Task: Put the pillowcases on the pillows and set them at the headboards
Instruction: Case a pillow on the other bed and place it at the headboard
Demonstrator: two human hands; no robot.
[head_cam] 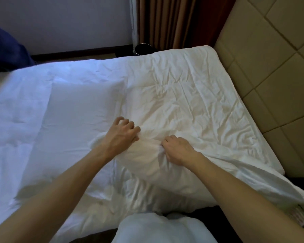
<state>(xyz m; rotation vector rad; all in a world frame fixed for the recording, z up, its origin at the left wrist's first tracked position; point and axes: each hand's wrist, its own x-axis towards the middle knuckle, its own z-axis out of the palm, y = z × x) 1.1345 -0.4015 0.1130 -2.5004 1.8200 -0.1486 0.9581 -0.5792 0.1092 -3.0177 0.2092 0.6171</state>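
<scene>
dim overall. cool blue light washes the left of the bed (21,109); warm yellow light falls on its right side by the headboard (270,71). creases cast soft shadows. straight lines bow toward the edges, and the whole frame is slightly soft.

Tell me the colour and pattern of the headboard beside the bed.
Beige, quilted in large squares with darker seams; the headboard shows best in the head view, at right.
</scene>
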